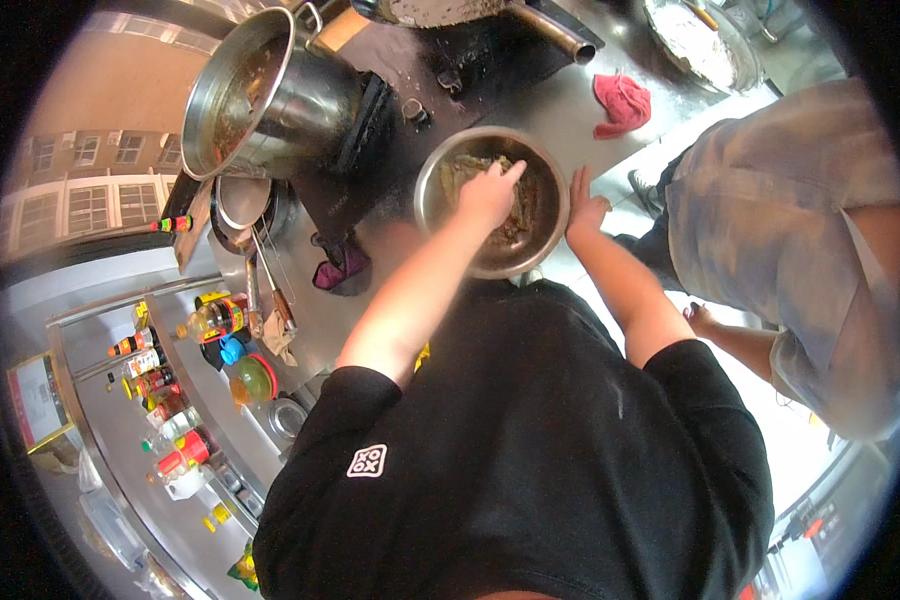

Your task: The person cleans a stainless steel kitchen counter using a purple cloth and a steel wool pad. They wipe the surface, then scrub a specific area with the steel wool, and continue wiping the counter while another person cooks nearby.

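A round stainless steel bowl (548,240) sits in front of my body and holds a heap of wet, greenish-brown food (461,174). My left hand (489,196) reaches down into the bowl onto this food. Its index finger points out, while the other fingers are partly hidden, so any grasp on the food is unclear. At the bowl's right side, my right hand (588,206) rests against the outer rim with its fingers stretched out and apart.
A tall steel stockpot (319,97) stands at the upper left, near a strainer (244,201). A wok (442,11) is at the top. A red cloth (622,105) lies at right. Another person (780,217) stands close on my right. Bottles (184,454) line a left shelf.
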The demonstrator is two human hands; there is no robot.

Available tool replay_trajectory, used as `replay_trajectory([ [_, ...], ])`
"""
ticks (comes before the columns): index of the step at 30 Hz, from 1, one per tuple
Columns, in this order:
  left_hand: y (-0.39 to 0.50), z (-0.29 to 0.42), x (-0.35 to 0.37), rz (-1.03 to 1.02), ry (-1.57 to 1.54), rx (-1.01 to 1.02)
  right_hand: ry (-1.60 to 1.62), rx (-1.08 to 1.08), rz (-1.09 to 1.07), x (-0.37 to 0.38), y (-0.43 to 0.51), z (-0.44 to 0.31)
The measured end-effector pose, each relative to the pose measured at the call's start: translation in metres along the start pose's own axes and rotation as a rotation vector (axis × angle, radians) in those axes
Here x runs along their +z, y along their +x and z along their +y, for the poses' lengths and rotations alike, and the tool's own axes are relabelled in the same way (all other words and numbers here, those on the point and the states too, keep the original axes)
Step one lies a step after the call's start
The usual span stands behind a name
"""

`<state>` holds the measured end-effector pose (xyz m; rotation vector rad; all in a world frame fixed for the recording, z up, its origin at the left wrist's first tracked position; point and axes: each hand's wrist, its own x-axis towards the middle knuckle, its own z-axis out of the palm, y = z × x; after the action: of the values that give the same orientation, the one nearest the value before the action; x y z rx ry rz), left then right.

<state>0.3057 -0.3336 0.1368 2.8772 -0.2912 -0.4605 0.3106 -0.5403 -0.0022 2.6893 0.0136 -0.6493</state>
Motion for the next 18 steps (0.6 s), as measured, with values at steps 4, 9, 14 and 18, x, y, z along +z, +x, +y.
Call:
replay_trajectory([
  [4, 0.016, -0.002, 0.002, 0.012, 0.209, 0.127, 0.068, 0.020, 0.013, -0.002, -0.001, 0.000],
  [9, 0.021, -0.011, 0.014, 0.141, 0.242, 0.313, 0.026, 0.034, 0.083, 0.004, -0.002, -0.001],
  [14, 0.022, -0.017, 0.011, 0.172, 0.278, 0.319, -0.039, 0.015, 0.129, 0.016, 0.001, -0.003],
  [18, 0.018, -0.023, -0.005, 0.222, 0.265, 0.350, -0.087, 0.006, 0.162, 0.017, 0.001, -0.001],
])
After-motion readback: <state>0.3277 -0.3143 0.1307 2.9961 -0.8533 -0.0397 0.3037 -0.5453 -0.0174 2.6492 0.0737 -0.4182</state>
